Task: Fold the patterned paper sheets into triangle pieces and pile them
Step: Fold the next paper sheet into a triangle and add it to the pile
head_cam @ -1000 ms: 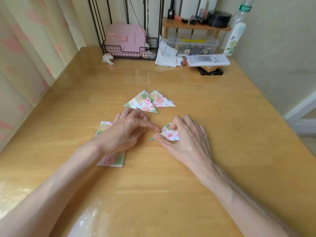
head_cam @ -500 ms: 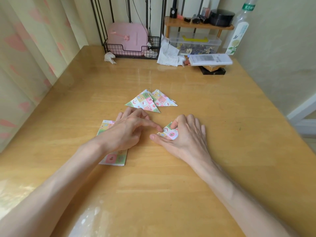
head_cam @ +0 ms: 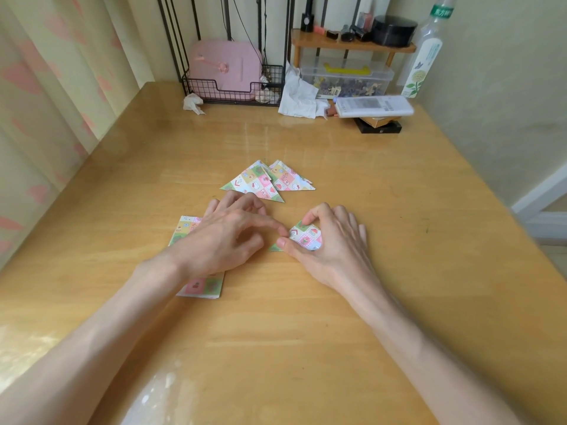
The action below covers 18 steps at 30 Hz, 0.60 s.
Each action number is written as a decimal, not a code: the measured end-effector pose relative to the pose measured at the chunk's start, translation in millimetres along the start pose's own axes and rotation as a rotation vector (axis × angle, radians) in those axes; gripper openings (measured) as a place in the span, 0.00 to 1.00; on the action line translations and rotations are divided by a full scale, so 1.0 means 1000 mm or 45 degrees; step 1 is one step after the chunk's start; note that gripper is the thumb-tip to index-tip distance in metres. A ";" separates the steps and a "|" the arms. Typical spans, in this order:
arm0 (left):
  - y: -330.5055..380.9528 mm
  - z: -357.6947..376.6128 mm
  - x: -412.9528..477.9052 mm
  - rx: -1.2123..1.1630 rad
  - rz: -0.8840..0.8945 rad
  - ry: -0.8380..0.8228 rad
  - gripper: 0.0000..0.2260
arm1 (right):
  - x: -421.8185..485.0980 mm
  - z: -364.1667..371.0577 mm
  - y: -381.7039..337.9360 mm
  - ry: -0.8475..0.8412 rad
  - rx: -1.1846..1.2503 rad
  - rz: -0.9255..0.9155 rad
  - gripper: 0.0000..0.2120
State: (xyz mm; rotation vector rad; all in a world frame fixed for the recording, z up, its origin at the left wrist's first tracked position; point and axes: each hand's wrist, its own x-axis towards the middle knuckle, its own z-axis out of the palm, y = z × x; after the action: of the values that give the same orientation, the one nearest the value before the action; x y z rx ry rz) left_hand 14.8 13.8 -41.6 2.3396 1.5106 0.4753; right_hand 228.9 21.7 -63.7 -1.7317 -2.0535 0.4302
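We can pass over the glossy wooden tabletop at right and near; folded patterned paper triangles lie far, square patterned sheets left.

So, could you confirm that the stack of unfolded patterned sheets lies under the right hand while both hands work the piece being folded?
Not quite: the head view shows the stack of unfolded patterned sheets under the left hand, not the right hand. Both hands do work the piece being folded.
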 end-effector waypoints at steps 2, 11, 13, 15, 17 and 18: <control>0.001 0.000 0.000 0.017 -0.010 -0.004 0.18 | 0.001 -0.002 0.001 -0.010 0.025 -0.003 0.27; 0.001 0.008 0.001 0.055 -0.009 0.096 0.11 | -0.002 -0.007 0.004 0.009 0.056 -0.046 0.25; 0.003 0.010 0.002 0.047 -0.008 0.116 0.12 | -0.002 -0.009 0.008 0.032 0.046 -0.055 0.25; 0.003 0.011 0.003 0.042 -0.005 0.139 0.11 | -0.004 -0.011 0.013 0.078 -0.015 -0.058 0.27; 0.002 0.013 0.003 0.043 -0.001 0.169 0.10 | -0.005 -0.013 0.016 0.099 -0.060 -0.046 0.31; 0.003 0.015 0.003 0.037 -0.007 0.189 0.10 | -0.005 -0.013 0.017 0.104 -0.068 -0.044 0.33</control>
State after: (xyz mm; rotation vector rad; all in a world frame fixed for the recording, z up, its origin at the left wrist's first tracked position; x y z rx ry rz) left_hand 24.8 14.3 -53.5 2.3679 1.5984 0.6427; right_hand 250.5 19.5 -61.3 -1.7123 -2.0512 0.2919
